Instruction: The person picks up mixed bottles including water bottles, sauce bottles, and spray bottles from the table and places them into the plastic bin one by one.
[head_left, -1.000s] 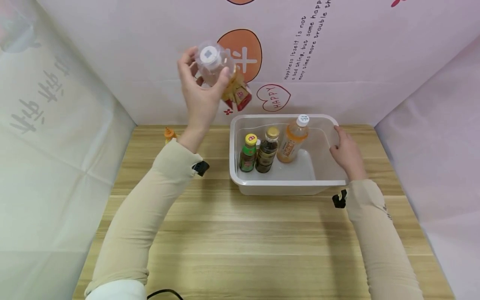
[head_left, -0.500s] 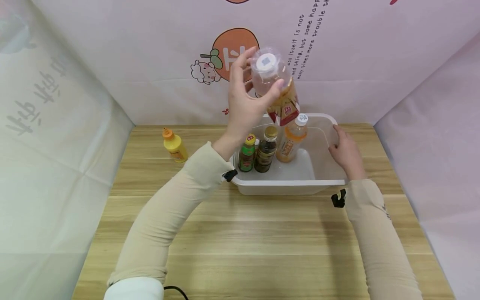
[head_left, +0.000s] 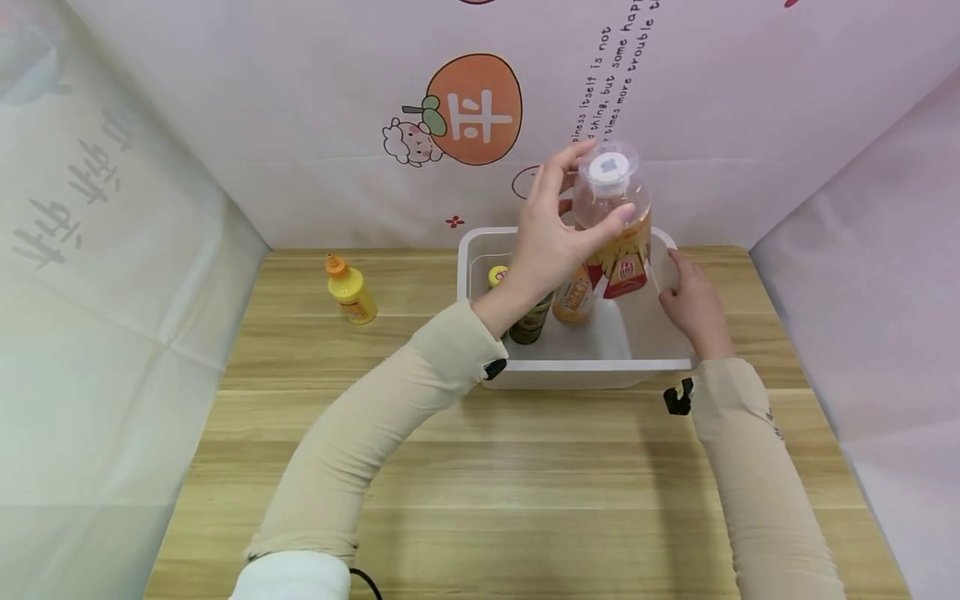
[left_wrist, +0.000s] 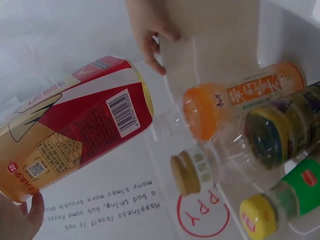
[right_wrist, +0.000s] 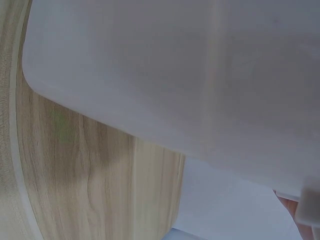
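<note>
My left hand (head_left: 551, 242) grips a clear plastic drink bottle (head_left: 625, 250) with a white cap and a red-and-yellow label. It hangs slightly tilted over the right part of a white plastic bin (head_left: 592, 365); the left wrist view shows its barcode side. At the bin's right rim, my right hand (head_left: 693, 304) holds on with fingers over the edge. Inside the bin stand an orange-labelled bottle (left_wrist: 250, 95), a dark bottle (head_left: 530, 325) with a gold cap (left_wrist: 185, 172), and a green-labelled bottle with a yellow cap (left_wrist: 257, 216). My left arm partly hides them in the head view.
A yellow squeeze bottle (head_left: 351, 293) with an orange nozzle stands on the wooden table (head_left: 525, 483), left of the bin. Printed cloth walls (head_left: 300, 108) enclose the table at the back and sides. A black cable (head_left: 366, 582) lies by the front edge.
My left hand has carried the drink bottle rightward and lower, from left of the bin to over its right part. The yellow squeeze bottle has come into full view. My right hand stays put.
</note>
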